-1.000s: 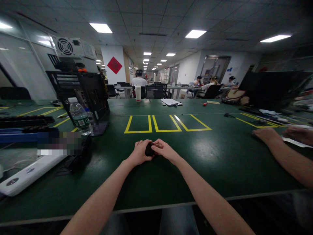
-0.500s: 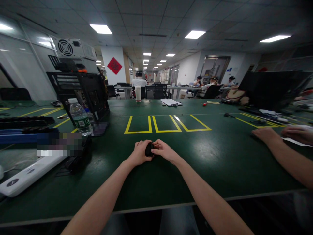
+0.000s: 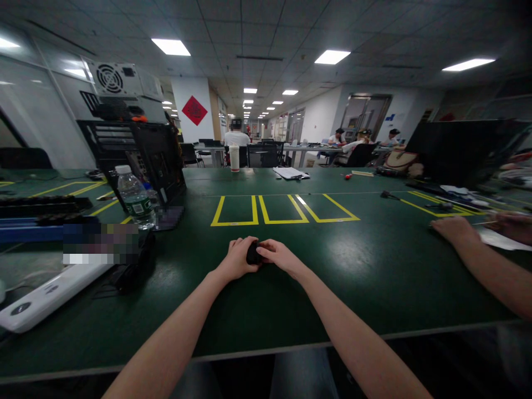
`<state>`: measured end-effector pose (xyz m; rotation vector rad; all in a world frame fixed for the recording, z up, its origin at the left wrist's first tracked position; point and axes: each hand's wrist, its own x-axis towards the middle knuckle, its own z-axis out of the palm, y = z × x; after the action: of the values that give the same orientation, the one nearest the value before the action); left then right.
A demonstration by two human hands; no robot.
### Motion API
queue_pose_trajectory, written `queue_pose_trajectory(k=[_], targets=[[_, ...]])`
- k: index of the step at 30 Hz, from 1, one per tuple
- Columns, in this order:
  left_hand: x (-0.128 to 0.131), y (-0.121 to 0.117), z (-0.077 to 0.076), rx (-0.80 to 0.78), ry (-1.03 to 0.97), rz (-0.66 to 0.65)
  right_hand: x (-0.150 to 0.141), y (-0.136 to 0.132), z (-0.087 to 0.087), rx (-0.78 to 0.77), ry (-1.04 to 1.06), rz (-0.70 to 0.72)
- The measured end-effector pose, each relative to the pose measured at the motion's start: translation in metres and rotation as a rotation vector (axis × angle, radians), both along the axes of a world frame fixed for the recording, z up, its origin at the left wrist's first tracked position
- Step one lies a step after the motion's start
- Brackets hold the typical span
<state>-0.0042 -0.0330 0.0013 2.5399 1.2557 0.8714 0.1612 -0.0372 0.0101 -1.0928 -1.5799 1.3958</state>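
A small dark rounded object point(image 3: 252, 254), its kind unclear, is held between both hands just above or on the green table point(image 3: 266, 321). My left hand point(image 3: 238, 258) wraps it from the left, thumb below and fingers over the top. From the right, my right hand point(image 3: 280, 256) is closed with thumb and fingers at the object's edge. Much of the object is hidden by the fingers. Just beyond the hands, three yellow tape outlines point(image 3: 235, 224) mark the tabletop.
At left stand a water bottle point(image 3: 137, 202), an open computer case point(image 3: 160, 160) and a white power strip point(image 3: 54, 293). A clipboard point(image 3: 292, 173) and white cup point(image 3: 235, 159) are at the far edge. Another person's hand point(image 3: 455, 230) rests at right.
My right fingers have shifted very slightly at the object's edge. At the far right, the other person's hand and the white paper have moved a little.
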Motion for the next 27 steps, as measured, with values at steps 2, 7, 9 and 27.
queue_pose_trajectory(k=[2,7,9,27], targets=[[0.0,0.001,-0.001,0.005,0.006,0.005,0.001,0.0,0.0,0.048,-0.007,0.034],[0.0,0.001,-0.002,0.013,0.004,0.0,0.002,-0.003,0.005,0.069,0.022,0.079],[0.0,0.001,-0.001,0.014,0.003,-0.001,0.001,-0.006,0.008,0.042,0.019,0.063],[0.0,-0.003,0.005,-0.041,0.001,-0.001,0.002,-0.005,0.008,0.043,0.04,0.079]])
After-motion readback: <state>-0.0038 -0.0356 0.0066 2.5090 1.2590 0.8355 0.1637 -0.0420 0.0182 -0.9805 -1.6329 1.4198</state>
